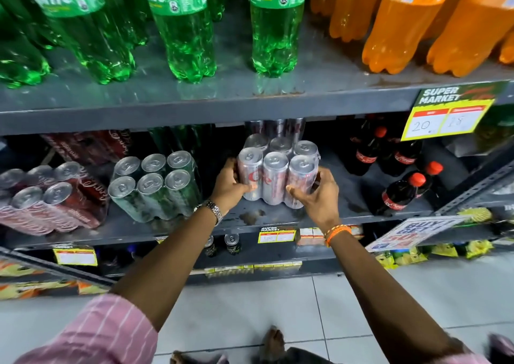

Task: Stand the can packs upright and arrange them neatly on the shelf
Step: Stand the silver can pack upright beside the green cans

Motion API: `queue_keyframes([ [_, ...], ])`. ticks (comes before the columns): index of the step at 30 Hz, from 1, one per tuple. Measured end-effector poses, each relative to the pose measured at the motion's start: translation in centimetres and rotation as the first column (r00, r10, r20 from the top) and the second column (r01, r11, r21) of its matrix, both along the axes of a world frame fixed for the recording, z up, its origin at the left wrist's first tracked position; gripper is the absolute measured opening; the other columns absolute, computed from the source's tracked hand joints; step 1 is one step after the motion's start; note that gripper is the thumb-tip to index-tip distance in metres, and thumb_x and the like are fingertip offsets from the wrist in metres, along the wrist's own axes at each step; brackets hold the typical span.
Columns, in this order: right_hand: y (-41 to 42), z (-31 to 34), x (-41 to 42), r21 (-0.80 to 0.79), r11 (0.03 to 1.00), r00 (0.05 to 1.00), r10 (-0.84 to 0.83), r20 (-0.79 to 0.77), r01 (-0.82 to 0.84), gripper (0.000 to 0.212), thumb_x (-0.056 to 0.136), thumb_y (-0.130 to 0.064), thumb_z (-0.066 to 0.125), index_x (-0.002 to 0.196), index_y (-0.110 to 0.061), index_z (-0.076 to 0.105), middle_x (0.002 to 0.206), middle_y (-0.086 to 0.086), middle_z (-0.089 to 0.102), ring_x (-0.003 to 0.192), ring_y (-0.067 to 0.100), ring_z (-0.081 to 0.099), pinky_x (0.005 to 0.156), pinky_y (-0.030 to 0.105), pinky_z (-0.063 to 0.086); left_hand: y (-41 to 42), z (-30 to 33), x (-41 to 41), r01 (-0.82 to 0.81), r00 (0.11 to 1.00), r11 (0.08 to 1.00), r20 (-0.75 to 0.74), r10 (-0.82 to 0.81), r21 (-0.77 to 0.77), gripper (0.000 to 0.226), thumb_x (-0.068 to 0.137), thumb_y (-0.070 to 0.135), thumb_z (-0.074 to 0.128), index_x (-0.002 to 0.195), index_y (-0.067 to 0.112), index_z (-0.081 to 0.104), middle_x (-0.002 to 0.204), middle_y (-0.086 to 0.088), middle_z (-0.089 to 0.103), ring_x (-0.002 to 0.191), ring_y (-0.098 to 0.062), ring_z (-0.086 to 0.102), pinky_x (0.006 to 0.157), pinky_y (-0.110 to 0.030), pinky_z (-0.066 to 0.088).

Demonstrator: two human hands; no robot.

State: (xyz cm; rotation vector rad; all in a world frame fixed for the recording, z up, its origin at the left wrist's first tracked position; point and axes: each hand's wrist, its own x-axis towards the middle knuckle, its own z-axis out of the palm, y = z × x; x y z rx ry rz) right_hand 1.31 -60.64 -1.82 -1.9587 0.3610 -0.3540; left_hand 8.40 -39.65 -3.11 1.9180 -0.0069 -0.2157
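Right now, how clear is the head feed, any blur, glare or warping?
Head view: silver pack and both hands (left hand, right hand) fairly sharp; edges smeared, Sprite bottles soft; wide-angle bends the shelf edge; can tops glint; shelf back dark.

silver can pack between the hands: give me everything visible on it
The silver can pack holds six slim silver cans, two rows of three, wrapped in clear glossy film, with red lettering on the front cans. It stands upright, pull-tab tops showing, on the grey middle shelf near its front edge. The left hand grips its left side and the right hand its right front corner. More silver cans sit behind it. The green can pack stands apart to its left.
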Motion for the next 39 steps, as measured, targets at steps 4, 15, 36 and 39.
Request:
queue_keyframes([
  [4,0.7,-0.3,-1.3,0.034,0.999,1.0,-0.023,-0.015,0.023,0.061,0.062,-0.02,0.088,0.113,-0.012,0.054,0.101,-0.009,0.062,0.089,0.0,0.062,0.079,0.008,0.052,0.3,0.0,-1.2,0.03,0.999,0.997,-0.02,-0.031,-0.077,0.061,0.056,0.007,0.071,0.111,0.016,0.047,0.108,-0.004,0.063,0.104,-0.024,0.063,0.095,-0.044,0.054],
  [15,8.5,1.4,-1.9,0.195,0.875,0.894,-0.446,-0.026,0.443,0.049,0.095,-0.029,0.053,0.135,-0.003,0.04,0.132,0.015,0.042,0.124,0.029,0.036,0.1,0.028,0.024,-3.1,7.2,3.7,0.063,0.986,0.964,-0.131,-0.099,-0.26,0.026,0.097,0.008,0.042,0.119,0.009,0.056,0.097,-0.004,0.062,0.089,-0.014,0.055,0.087,-0.025,0.043],
  [36,2.4,1.7,1.9,0.185,0.949,0.955,-0.277,0.11,0.254,0.047,0.086,-0.04,0.057,0.12,-0.008,0.053,0.119,0.009,0.056,0.112,0.02,0.05,0.104,0.034,0.038,-2.7,7.5,-0.4,0.073,0.997,0.981,0.002,-0.074,-0.177,0.034,0.099,0.013,0.043,0.131,0.012,0.054,0.141,-0.007,0.051,0.113,-0.008,0.05,0.095,-0.016,0.038],
  [39,6.3,1.1,-1.7,0.107,0.952,0.942,-0.301,0.149,0.287,0.065,0.082,-0.051,0.053,0.127,-0.005,0.044,0.119,0.003,0.045,0.111,0.016,0.037,0.096,0.022,0.023,-5.3,9.3,2.9,0.168,0.986,0.983,0.017,-0.167,-0.072,0.036,0.102,0.022,0.042,0.133,0.01,0.055,0.132,-0.005,0.055,0.115,-0.01,0.049,0.098,-0.019,0.034],
])
